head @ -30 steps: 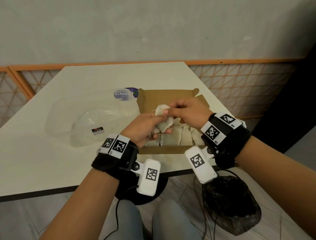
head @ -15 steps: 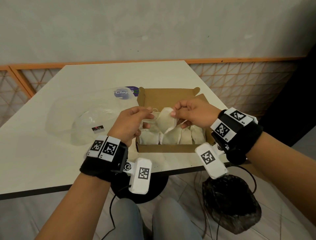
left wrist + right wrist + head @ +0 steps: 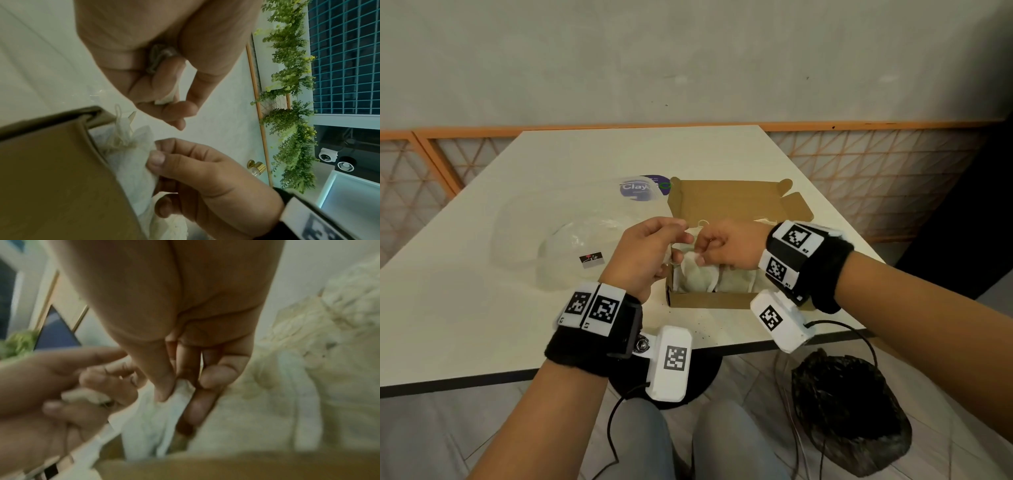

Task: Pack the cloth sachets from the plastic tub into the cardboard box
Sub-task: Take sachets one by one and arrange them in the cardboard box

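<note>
A small off-white cloth sachet [image 3: 693, 270] with a gathered, string-tied neck stands at the left end of the open brown cardboard box [image 3: 726, 202], its body already down among other pale sachets [image 3: 736, 279] that fill the box floor. The right hand [image 3: 726, 245] holds it in a clenched grip, thumb and fingertips [image 3: 164, 386] pinching the top of the fabric. The left hand [image 3: 645, 255] hovers just beside it over the box's left wall, fingers curled around a small scrap of white cloth [image 3: 167, 99]; whether that scrap belongs to the same sachet cannot be told.

The box sits near the front edge of the cream-coloured surface [image 3: 482, 308], its lid flap standing open at the back. Just left of it lies the clear plastic tub [image 3: 571, 253], with a small dark label, and behind that a clear lid with a purple round sticker [image 3: 643, 188]. Both wrists and their white tagged camera units [image 3: 671, 363] crowd the box's near side, hiding part of its contents. A black bag [image 3: 849, 411] rests on the floor below.
</note>
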